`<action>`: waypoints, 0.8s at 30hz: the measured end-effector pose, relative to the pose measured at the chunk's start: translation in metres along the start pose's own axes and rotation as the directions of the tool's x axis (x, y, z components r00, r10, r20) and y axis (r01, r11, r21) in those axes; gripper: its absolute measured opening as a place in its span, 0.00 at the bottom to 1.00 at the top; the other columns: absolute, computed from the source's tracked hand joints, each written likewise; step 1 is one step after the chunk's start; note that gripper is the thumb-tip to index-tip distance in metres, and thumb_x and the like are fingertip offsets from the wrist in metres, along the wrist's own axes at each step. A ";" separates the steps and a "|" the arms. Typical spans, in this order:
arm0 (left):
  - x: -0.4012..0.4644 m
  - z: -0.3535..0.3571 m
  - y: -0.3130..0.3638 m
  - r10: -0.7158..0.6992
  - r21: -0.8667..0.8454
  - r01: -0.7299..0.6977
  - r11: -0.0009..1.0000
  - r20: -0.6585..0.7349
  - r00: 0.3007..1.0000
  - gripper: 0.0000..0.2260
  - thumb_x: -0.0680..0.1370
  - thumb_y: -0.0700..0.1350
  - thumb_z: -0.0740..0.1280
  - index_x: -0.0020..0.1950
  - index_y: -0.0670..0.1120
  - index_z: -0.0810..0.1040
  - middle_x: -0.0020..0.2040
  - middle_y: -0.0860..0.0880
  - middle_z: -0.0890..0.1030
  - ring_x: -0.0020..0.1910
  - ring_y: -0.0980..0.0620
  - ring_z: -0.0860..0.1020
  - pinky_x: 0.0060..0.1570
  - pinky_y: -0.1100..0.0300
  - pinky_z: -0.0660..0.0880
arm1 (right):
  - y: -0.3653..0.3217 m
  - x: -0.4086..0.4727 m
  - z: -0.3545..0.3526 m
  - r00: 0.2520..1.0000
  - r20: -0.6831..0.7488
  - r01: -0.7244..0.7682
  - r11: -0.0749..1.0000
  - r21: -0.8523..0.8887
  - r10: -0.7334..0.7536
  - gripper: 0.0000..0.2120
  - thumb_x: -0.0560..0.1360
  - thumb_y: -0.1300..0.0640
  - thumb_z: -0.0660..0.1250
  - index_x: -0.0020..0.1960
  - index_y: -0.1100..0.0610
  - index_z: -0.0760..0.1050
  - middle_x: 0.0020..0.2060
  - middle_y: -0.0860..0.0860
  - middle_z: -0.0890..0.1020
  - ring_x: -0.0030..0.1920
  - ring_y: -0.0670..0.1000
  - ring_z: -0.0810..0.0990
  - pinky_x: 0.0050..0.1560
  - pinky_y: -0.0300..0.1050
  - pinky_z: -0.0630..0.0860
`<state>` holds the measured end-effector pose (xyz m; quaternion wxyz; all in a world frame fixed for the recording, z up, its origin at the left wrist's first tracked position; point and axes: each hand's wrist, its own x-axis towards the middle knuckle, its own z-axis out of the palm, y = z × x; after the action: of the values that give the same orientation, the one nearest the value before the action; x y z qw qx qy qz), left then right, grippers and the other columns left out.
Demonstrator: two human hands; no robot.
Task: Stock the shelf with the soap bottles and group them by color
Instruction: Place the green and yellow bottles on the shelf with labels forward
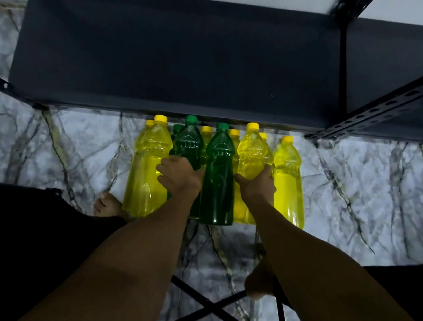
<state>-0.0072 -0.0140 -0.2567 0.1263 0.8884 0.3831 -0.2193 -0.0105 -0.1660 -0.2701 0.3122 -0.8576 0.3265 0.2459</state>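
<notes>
Hands grip one bottle each: my left hand (179, 176) a green bottle (189, 143), my right hand (257, 185) a yellow bottle (252, 153); lifting carelessly could topple close-packed neighbours.

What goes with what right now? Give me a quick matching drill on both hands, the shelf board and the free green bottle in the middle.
Column one:
1. left hand
2. right hand
3. shelf board
4. middle green bottle

Column two:
A. bare, no bottles on it
B. gripping a yellow bottle
C. standing on the floor, not held
D. gripping a green bottle

Pairs: 1-D, 2-B, 3-A, 4-C
</notes>
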 end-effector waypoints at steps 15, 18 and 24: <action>0.000 0.004 0.005 -0.006 -0.123 0.012 0.992 0.045 0.999 0.36 0.69 0.58 0.75 0.66 0.37 0.67 0.61 0.39 0.76 0.62 0.40 0.73 0.54 0.47 0.74 | -0.005 -0.013 -0.014 0.997 -0.078 -0.003 0.988 0.152 0.015 0.41 0.66 0.48 0.78 0.75 0.52 0.65 0.64 0.54 0.78 0.64 0.59 0.76 0.56 0.53 0.75; -0.001 0.006 0.005 -0.020 -0.206 0.034 0.978 0.070 0.997 0.38 0.69 0.57 0.76 0.67 0.36 0.64 0.62 0.38 0.76 0.62 0.38 0.76 0.56 0.45 0.75 | -0.007 -0.018 -0.017 0.995 -0.103 0.022 0.986 0.164 -0.005 0.40 0.66 0.48 0.78 0.74 0.52 0.65 0.62 0.54 0.79 0.63 0.59 0.76 0.55 0.52 0.75; 0.004 -0.006 0.007 -0.066 -0.273 0.103 0.956 0.140 0.988 0.37 0.66 0.56 0.79 0.65 0.38 0.69 0.60 0.39 0.78 0.59 0.39 0.78 0.51 0.48 0.77 | -0.012 -0.024 -0.024 0.992 -0.120 0.059 0.985 0.160 -0.040 0.42 0.66 0.48 0.78 0.75 0.53 0.65 0.65 0.54 0.77 0.65 0.59 0.75 0.57 0.54 0.74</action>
<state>0.0019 -0.0134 -0.2532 0.2655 0.8284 0.4389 -0.2251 -0.0129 -0.1663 -0.2341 0.3680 -0.8498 0.3417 0.1599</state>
